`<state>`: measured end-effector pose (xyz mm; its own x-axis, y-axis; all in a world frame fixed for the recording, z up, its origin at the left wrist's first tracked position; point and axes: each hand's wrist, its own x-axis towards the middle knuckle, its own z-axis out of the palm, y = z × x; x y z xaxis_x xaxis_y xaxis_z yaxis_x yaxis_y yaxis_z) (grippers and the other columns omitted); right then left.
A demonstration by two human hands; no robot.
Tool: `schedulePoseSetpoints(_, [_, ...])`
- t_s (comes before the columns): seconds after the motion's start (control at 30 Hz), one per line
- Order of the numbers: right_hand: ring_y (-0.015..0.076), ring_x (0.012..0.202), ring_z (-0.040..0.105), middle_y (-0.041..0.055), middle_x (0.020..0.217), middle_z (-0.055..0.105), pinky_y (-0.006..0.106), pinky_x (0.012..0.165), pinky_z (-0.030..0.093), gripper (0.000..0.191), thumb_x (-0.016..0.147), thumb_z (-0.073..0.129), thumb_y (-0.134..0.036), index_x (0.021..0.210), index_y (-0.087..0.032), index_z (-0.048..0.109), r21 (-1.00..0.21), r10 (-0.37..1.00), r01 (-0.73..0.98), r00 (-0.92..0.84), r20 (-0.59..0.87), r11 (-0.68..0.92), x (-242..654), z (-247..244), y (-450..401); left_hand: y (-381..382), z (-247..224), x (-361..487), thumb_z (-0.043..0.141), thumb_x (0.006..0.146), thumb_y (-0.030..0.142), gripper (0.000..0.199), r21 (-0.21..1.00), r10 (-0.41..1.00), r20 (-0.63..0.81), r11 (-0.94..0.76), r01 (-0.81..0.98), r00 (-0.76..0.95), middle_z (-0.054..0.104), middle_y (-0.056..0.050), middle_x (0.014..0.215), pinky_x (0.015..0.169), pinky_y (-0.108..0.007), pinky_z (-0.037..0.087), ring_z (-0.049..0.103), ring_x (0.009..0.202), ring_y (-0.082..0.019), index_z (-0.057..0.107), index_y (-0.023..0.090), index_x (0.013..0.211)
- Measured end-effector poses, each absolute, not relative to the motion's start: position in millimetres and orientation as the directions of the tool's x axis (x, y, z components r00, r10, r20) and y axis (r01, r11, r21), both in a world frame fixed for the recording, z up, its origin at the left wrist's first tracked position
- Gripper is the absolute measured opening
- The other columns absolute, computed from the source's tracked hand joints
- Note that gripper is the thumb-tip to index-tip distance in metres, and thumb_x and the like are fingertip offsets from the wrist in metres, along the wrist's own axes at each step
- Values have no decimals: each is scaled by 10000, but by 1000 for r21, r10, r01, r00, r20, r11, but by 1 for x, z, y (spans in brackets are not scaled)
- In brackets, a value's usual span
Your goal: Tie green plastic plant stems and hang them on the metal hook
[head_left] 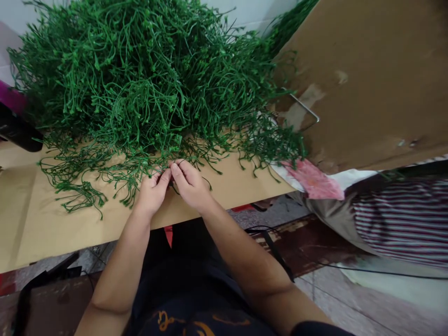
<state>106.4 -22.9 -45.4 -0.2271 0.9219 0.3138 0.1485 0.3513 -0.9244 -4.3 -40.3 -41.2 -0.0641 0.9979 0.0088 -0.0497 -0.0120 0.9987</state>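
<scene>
My left hand [153, 190] and my right hand [188, 183] meet at the front edge of a big heap of green plastic plant sprigs [150, 93]. Both are closed, with thumbs and fingertips pinched together around a thin green sprig [158, 173]. Most of that piece is hidden by my fingers and blends into the stems behind. Loose sprigs [82, 196] lie to the left of my left hand on the brown cardboard tabletop [231, 186].
A large cardboard sheet [364, 84] stands at the right, with a bent metal wire [304, 108] before it. Nearby lies a pink cloth [315, 179]. Another person in striped clothing [402, 219] sits at the right. A dark cylindrical object [19, 128] is at the far left.
</scene>
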Motion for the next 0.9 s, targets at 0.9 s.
schedulePoseSetpoints(0.9, [66,475,287,-49,534,305,225,468,326,394,850,467,-415,560,-198,313,-919,917,-319,-243,315,231,85,-42,-46,-47,-28,0,638,652,193,189,722,939,-256,28,-691,-230,529,57,582,480,-143,369,509,515,-32,452,166,649])
